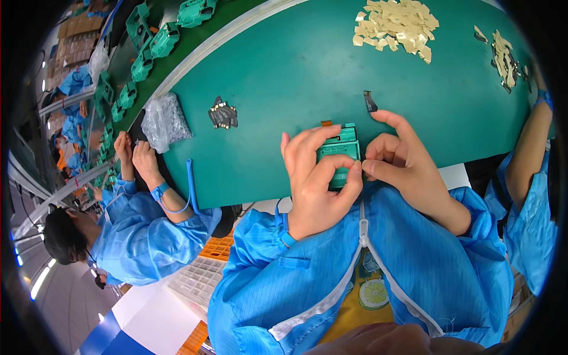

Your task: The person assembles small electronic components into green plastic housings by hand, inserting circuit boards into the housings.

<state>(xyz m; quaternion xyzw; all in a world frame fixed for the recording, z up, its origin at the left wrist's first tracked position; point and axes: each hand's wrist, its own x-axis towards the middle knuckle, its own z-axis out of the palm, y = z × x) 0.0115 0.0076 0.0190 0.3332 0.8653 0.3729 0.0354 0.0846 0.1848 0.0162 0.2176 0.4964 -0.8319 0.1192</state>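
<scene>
Green plastic housing [349, 149] sits at the bench's [254, 163] near edge, close to the wearer's jacket, gripped in the left hand [316, 186], whose fingers curl over it. Beside its right edge, the right hand [409, 163] has thumb and bent fingers drawn narrow (whether they pinch anything, I cannot tell), its index finger stretched toward a small black part [370, 102]. Farther off lie a heap of pale pieces [397, 26] and, leftward, a black cluster [223, 114] near a clear plastic bag [167, 122].
</scene>
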